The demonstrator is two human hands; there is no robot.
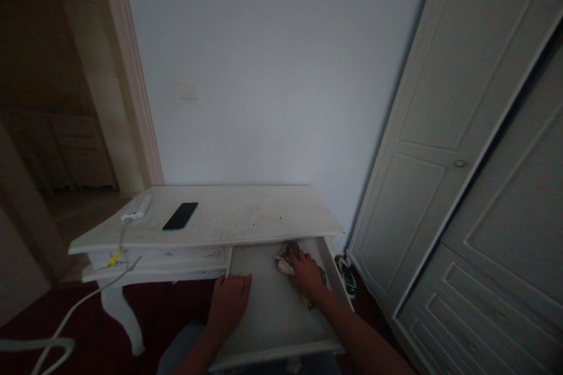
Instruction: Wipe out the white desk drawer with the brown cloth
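A white desk [246,214] stands against the wall with its right drawer [272,316] pulled out. My right hand [307,274] lies inside the drawer, pressed down on a crumpled cloth [285,262] at the drawer's back right. My left hand [229,300] rests on the drawer's left side wall, fingers curled over its edge. The drawer's floor looks bare apart from the cloth.
A black phone [180,215] lies on the desk top. A white power strip [137,208] sits at the desk's left end, its cable [65,319] trailing to the floor. A tall white wardrobe [475,187] stands close on the right. A doorway [57,99] opens at the left.
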